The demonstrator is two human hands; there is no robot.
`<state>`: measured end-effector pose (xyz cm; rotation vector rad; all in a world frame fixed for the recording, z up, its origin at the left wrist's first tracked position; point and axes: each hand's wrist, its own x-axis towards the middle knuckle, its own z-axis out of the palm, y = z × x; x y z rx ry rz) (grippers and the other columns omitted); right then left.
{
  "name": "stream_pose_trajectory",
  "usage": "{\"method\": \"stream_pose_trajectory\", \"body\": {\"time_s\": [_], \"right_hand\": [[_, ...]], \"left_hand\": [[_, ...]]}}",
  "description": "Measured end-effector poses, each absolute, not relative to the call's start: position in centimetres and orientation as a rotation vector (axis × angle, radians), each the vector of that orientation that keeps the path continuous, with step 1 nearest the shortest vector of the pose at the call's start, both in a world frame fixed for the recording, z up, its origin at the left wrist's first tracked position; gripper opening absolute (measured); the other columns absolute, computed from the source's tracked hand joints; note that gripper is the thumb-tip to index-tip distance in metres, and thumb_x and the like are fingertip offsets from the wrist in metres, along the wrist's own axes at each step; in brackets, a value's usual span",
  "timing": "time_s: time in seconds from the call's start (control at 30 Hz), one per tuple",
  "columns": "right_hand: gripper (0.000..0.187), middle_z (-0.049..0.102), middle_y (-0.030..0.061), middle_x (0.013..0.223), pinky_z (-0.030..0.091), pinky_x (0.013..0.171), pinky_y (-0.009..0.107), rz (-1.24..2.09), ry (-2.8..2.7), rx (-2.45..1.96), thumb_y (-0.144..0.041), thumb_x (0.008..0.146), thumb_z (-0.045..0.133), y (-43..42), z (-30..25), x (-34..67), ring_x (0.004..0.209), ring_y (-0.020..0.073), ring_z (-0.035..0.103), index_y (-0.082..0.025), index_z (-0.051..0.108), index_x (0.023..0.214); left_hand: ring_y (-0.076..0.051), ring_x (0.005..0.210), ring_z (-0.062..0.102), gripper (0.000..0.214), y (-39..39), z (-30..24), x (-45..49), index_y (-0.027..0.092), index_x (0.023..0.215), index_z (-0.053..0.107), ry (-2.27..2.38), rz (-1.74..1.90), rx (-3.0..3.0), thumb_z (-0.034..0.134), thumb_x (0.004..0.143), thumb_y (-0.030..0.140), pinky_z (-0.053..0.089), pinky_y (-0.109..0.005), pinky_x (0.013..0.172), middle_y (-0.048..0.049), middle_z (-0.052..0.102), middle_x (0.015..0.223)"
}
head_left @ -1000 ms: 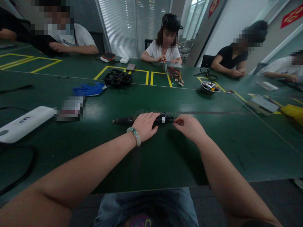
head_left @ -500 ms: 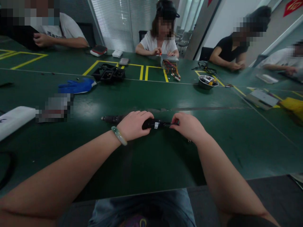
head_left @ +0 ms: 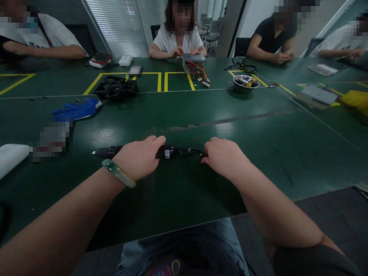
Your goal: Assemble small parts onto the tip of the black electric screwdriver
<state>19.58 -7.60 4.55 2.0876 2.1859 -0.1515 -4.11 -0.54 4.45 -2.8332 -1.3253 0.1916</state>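
Observation:
A black electric screwdriver point(head_left: 166, 152) lies lengthwise just above the green table, its metal tip pointing left. My left hand point(head_left: 140, 157) is wrapped around the middle of its body, hiding part of it; a small white label shows beside the thumb. From the right end runs a thin black cord point(head_left: 194, 150), which seems to have a small hanging loop at its start. My right hand point(head_left: 222, 155) is closed on this cord a short way from the screwdriver, with the fingertips partly hidden.
A blue glove point(head_left: 77, 110) and black plastic parts point(head_left: 116, 89) lie at left. Farther back are a metal bowl point(head_left: 245, 83) of small items and a metal box with wires point(head_left: 195, 63), which a co-worker handles. A white object point(head_left: 13, 157) lies near left; yellow cloth point(head_left: 356, 103) at right.
My left hand has moved left with the screwdriver. My right hand has slid farther from its end, leaving more cord visible between the hands. The view has shifted slightly.

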Motion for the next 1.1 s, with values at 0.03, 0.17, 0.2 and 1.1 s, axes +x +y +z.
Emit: {"method": "stream_pose_trajectory", "body": {"time_s": [0.03, 0.17, 0.2, 1.1], "right_hand": [[0.027, 0.065, 0.0156, 0.092, 0.05, 0.061, 0.038, -0.151, 2.198, 2.09, -0.039, 0.077, 0.075, -7.8, 4.5, 19.2, 0.08, 0.0313, 0.065, -0.015, 0.07, 0.089], [0.014, 0.067, 0.0164, 0.093, 0.051, 0.062, 0.037, -0.139, 2.194, 2.081, -0.017, 0.084, 0.061, -8.2, 4.4, 18.2, 0.082, 0.0297, 0.067, -0.013, 0.068, 0.096], [0.015, 0.067, 0.0159, 0.092, 0.051, 0.063, 0.037, -0.158, 2.182, 2.075, -0.012, 0.084, 0.057, -8.2, 4.5, 18.1, 0.082, 0.0292, 0.067, -0.013, 0.068, 0.094], [0.003, 0.064, -0.0043, 0.086, 0.044, 0.071, 0.02, -0.693, 2.889, 2.33, -0.021, 0.085, 0.066, -3.2, 0.3, 19.7, 0.081, 0.0104, 0.058, -0.021, 0.063, 0.084]], "left_hand": [[-0.021, 0.064, 0.06, 0.028, -0.5, 4.4, -4.1, 0.024, 0.109, 0.053, -1.34, 0.189, -2.826, 0.052, 0.082, 0.031, 0.042, -0.031, 0.053, -0.0062, 0.062, 0.101], [-0.022, 0.064, 0.061, 0.027, -0.1, 4.1, -4.4, 0.023, 0.107, 0.055, -1.379, 0.16, -2.807, 0.052, 0.082, 0.033, 0.044, -0.033, 0.054, -0.008, 0.064, 0.101], [-0.022, 0.065, 0.062, 0.027, 0.0, 4.1, -4.4, 0.023, 0.108, 0.055, -1.387, 0.161, -2.808, 0.052, 0.083, 0.034, 0.045, -0.034, 0.055, -0.0082, 0.064, 0.103], [-0.021, 0.093, 0.056, 0.017, -0.6, 1.3, -0.6, 0.021, 0.101, 0.054, -1.143, -0.265, -2.915, 0.048, 0.095, 0.036, 0.045, -0.034, 0.078, -0.0042, 0.057, 0.103]]}}
